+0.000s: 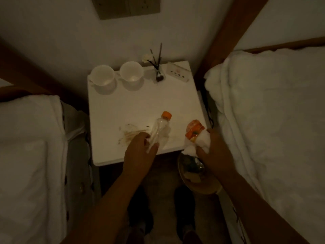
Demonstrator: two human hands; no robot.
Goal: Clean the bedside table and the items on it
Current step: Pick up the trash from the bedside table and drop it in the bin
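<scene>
A white bedside table stands between two beds in dim light. My left hand grips the lower end of an empty clear plastic bottle with an orange cap, lying tilted at the table's front. A brown smeared stain marks the tabletop just left of that hand. My right hand holds a crumpled white tissue together with an orange wrapper at the table's front right corner, above a bin.
Two white cups, a reed diffuser and a small white card box line the table's back edge. A round waste bin with rubbish sits on the floor below my right hand. White-covered beds flank both sides.
</scene>
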